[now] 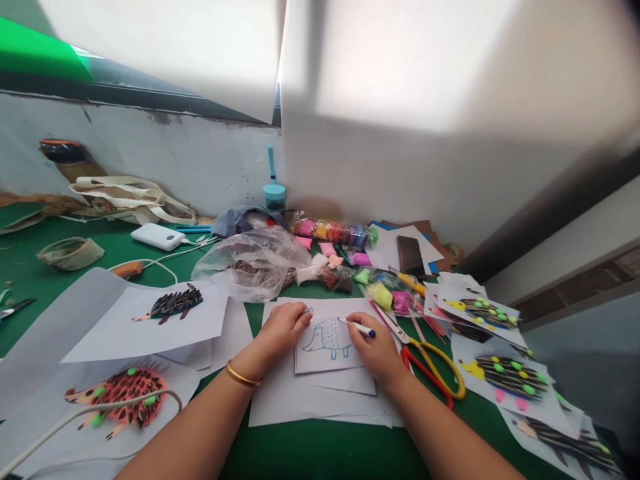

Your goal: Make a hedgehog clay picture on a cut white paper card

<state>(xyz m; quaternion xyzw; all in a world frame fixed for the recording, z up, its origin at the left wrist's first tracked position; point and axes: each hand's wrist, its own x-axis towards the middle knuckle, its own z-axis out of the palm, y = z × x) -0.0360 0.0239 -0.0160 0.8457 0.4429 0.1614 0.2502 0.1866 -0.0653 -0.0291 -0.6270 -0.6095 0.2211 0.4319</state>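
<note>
Bag (267, 251) of seeds (249, 271) — blurred through plastic, packets (380, 295) of clay, right hand (376, 347) gripping pen (364, 329), left hand (283, 328) pinching half-hidden bit (309, 310)

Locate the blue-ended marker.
Head view, just right of centre: the blue-ended marker is in the right hand, its tip at the hedgehog drawing's upper edge.

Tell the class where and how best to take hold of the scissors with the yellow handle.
Probably by the yellow handle, coming from the near right side with the right hand, once it sets down the marker. The handle's open loop lies toward the person, while the metal blades point away toward the coloured packets.
</note>
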